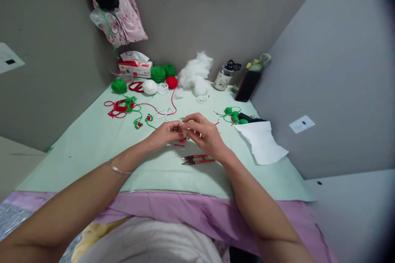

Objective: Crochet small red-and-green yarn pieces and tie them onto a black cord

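My left hand (173, 132) and my right hand (202, 130) meet above the middle of the table, fingertips touching. A bit of red and green yarn (185, 139) peeks out below the curled fingers of the left hand; its shape is mostly hidden. The right thumb and fingers pinch at the same spot, and what lies between them is too small to make out. Just below the hands lie red-handled thread snips (197, 159), blades pointing left. A short red yarn scrap (179, 145) rests under the left fingers. Two small red-and-green crocheted pieces (149, 118) lie left of the hands.
Along the back stand a tissue box (135, 68), green yarn balls (158, 74), a white ball (149, 87), a red ball (172, 82), fluffy stuffing (197, 74), a pen cup (222, 79) and a phone (247, 85). Tangled yarn (120, 107) lies left; white paper (262, 141) right.
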`<state>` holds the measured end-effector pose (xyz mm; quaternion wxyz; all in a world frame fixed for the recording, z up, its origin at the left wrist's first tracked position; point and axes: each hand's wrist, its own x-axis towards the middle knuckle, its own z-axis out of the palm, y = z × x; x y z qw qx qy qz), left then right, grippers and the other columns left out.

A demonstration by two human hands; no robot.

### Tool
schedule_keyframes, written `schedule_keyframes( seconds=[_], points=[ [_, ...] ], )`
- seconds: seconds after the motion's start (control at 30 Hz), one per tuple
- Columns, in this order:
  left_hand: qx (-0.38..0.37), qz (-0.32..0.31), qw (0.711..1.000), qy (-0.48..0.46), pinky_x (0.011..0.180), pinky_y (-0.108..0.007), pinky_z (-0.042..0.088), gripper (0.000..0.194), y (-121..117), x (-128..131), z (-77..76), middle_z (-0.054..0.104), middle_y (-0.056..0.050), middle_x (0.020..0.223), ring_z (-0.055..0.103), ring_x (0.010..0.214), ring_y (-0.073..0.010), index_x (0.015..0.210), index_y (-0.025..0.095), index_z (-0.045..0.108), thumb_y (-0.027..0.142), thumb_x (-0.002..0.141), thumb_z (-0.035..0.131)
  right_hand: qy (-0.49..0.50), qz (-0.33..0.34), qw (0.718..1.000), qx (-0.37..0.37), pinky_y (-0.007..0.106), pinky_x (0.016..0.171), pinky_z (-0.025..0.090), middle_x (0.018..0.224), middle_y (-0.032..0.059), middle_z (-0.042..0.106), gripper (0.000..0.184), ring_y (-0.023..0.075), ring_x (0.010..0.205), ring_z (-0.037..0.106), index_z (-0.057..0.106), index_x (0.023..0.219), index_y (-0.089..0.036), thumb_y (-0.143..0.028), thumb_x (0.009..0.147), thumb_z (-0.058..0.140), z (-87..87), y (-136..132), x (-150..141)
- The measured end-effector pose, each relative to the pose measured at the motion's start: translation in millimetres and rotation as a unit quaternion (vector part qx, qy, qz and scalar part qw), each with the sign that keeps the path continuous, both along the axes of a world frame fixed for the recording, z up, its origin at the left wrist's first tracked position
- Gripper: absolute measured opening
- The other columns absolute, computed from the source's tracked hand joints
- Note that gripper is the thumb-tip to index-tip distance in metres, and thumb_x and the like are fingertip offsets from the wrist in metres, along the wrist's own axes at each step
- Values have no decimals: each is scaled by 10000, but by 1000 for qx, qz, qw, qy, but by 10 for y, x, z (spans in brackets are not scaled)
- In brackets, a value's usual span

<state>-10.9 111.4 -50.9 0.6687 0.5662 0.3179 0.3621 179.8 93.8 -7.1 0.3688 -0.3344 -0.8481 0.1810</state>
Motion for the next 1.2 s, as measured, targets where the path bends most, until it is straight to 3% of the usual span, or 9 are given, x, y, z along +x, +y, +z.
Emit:
schedule_keyframes(
  seconds=[0.07, 0.2, 0.33, 0.43, 0.57, 0.67, 0.77, 0.97, 1.2],
  points=[
    [7, -2, 1000, 2, 808, -332, 555, 210, -7, 1, 11, 667, -23, 867, 649, 839, -160, 936, 157, 650, 290, 809, 751, 103, 34, 989, -101, 256, 628, 479, 1067, 73, 675, 128, 134, 787, 642, 672, 985, -225, -282, 969, 558, 39, -18, -25],
    [18, -1, 1000, 5, 783, -296, 540, 173, -17, 4, 50, 674, -22, 815, 655, 825, -153, 869, 162, 615, 289, 834, 728, 242, 89, 917, -305, 249, 532, 477, 757, 9, 686, 143, 134, 609, 649, 589, 921, -213, -348, 963, 569, 129, -17, -11],
    [-6, 4, 1000, 8, 780, -322, 565, 176, -13, 9, 50, 663, 1, 776, 645, 727, -128, 886, 170, 620, 264, 810, 747, 385, 38, 881, -271, 220, 522, 441, 589, -60, 579, 158, 90, 507, 539, 577, 866, -216, -346, 896, 661, 222, 66, 116],
    [-21, 4, 1000, -10, 770, -336, 578, 200, -11, 9, 37, 670, 0, 764, 652, 718, -136, 912, 173, 634, 280, 799, 760, 418, -20, 870, -262, 207, 497, 385, 589, -64, 536, 178, 74, 500, 477, 597, 840, -211, -348, 847, 709, 249, 147, 222],
    [-23, 29, 999, -9, 762, -302, 565, 219, 0, 4, 31, 681, -7, 796, 660, 735, -133, 951, 172, 678, 310, 802, 760, 340, -56, 901, -264, 227, 488, 335, 628, -42, 538, 175, 82, 520, 438, 638, 822, -202, -360, 843, 712, 216, 194, 277],
    [-19, 32, 999, -11, 819, -315, 558, 229, 12, -5, 32, 692, -15, 879, 677, 788, -144, 974, 177, 700, 341, 820, 743, 219, -65, 954, -192, 257, 573, 381, 741, -5, 579, 135, 111, 642, 495, 697, 800, -202, -325, 853, 710, 176, 186, 270],
    [-6, 24, 1000, -15, 856, -325, 550, 207, 16, -16, 36, 682, -12, 897, 675, 817, -148, 970, 181, 709, 345, 845, 716, 114, -64, 983, -131, 282, 666, 412, 836, 17, 589, 76, 145, 784, 546, 742, 839, -218, -274, 870, 700, 138, 175, 263],
    [-2, 27, 999, -17, 825, -327, 546, 209, 4, -17, 53, 676, -12, 890, 656, 794, -144, 983, 178, 696, 330, 840, 715, -20, -61, 995, -80, 281, 678, 402, 845, 8, 568, 103, 134, 752, 538, 742, 906, -240, -214, 918, 644, 106, 159, 282],
    [4, 44, 999, -20, 830, -336, 531, 207, -1, -12, 92, 669, -9, 849, 649, 774, -146, 954, 173, 698, 325, 818, 732, -62, -71, 994, -59, 270, 681, 395, 870, 13, 587, 136, 131, 746, 554, 737, 919, -237, -166, 922, 621, 116, 150, 301]
  ],
)
